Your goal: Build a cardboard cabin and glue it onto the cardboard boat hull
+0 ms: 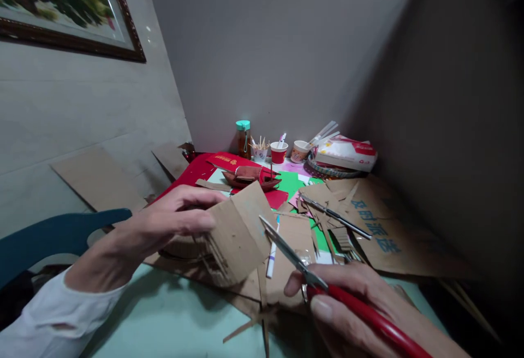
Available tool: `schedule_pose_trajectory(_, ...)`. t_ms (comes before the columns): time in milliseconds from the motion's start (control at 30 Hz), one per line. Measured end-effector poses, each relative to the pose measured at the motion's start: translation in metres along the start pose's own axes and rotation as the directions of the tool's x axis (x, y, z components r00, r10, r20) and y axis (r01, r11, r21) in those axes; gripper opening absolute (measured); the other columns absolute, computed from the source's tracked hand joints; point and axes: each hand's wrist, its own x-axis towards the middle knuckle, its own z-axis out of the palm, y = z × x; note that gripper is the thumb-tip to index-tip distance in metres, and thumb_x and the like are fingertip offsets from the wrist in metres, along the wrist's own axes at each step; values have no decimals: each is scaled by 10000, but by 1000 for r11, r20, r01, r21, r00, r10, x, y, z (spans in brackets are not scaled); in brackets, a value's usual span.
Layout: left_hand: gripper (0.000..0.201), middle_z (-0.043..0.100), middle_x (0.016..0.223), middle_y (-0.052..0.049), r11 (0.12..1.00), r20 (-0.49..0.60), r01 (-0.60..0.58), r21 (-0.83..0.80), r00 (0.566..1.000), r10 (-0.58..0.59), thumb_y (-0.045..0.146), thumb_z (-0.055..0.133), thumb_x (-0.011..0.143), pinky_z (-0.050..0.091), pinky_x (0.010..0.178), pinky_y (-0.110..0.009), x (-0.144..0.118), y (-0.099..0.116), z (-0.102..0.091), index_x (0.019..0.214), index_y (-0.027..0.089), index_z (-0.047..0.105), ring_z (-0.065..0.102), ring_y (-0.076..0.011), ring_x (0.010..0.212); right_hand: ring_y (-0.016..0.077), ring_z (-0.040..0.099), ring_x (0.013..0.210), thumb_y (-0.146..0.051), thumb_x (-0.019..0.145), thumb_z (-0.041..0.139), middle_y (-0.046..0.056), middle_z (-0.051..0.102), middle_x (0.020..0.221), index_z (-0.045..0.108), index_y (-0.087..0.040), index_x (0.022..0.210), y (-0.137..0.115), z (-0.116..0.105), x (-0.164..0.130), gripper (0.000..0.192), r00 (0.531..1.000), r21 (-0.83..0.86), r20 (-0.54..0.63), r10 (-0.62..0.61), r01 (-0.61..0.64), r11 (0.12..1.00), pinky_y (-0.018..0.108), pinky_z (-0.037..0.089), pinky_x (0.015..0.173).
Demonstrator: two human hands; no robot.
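My left hand (176,219) grips a piece of brown cardboard (241,232), thumb on its near face and fingers behind. The piece is creased and tilted up above the table, with ragged strips along its lower left side. In my right hand (352,298) is a pair of scissors (290,251) with red handles, blades pointing up and left. Their tips lie in front of the cardboard's right part; I cannot tell whether they touch it. A white pen (272,251) lies just behind the blades. Beneath the left hand, a curved corrugated cardboard shape (182,247) is partly hidden.
A brown model boat (254,178) stands on red paper behind the hands. Cardboard scraps and a utility knife (335,215) lie to the right. Along the back are a bottle (243,139), a toothpick cup (260,153), a red cup (279,153) and a tissue pack (346,153).
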Motion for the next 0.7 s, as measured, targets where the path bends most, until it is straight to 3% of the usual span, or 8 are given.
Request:
schedule_pose_trajectory(33,179,757,694,-145,987,264,53,154,960,-92,253,827,510,549,519,-342,5,-1,0,654,148,815,718,-324,641,141,472,538,-598,946,470,-17,527,596,632,-247,750,1,1,1,433,999,17,-42,10,-10,1000,236,360,484)
schedule_pose_trajectory(100,172,758,678,-151,936,469,11,351,863,-186,321,793,633,549,537,-331,13,-4,-2,649,152,818,709,-298,611,137,472,510,-599,928,483,-28,508,567,603,-250,692,2,1,1,438,992,41,-128,18,-13,999,234,348,466)
schedule_pose_trajectory(133,189,759,672,-148,913,505,-17,408,837,-210,344,781,674,547,534,-327,16,-6,-4,651,160,820,704,-290,596,137,484,500,-605,923,481,-31,505,563,616,-255,699,3,1,1,437,988,32,-151,13,-8,999,233,353,459)
schedule_pose_trajectory(233,95,761,675,-105,875,555,-140,464,816,-164,300,809,696,576,596,-346,23,-7,-10,660,214,822,712,-289,632,164,600,574,-591,937,499,-10,609,655,696,-273,803,9,-3,-5,397,981,-123,-193,-21,-3,992,245,471,513)
schedule_pose_trajectory(333,79,757,688,-85,881,562,-238,409,826,-38,196,876,601,600,721,-423,28,-1,-15,632,237,817,725,-324,708,215,717,816,-515,943,570,23,747,912,745,-302,992,21,-8,-12,280,954,-322,-269,-133,41,946,259,581,686)
schedule_pose_trajectory(467,95,784,808,-123,894,606,-232,384,794,-54,275,821,665,583,793,-457,34,4,-15,722,202,842,723,-367,816,236,761,855,-525,934,574,37,796,981,766,-303,1030,26,-7,-10,309,887,-524,-353,-298,77,848,236,602,611)
schedule_pose_trajectory(567,101,790,873,-78,884,630,-130,450,748,-211,287,793,724,576,799,-375,31,-5,-9,764,208,842,715,-311,862,201,760,696,-372,886,611,22,802,822,781,-278,903,12,-6,-3,194,925,-571,-240,-296,112,813,202,561,503)
schedule_pose_trajectory(700,105,772,778,-5,927,555,96,362,777,-297,318,786,761,550,666,-237,21,-28,5,754,221,823,687,-187,736,150,659,490,-276,814,601,-15,728,608,704,-266,654,-9,-6,2,191,966,-560,-165,-201,76,825,195,509,446)
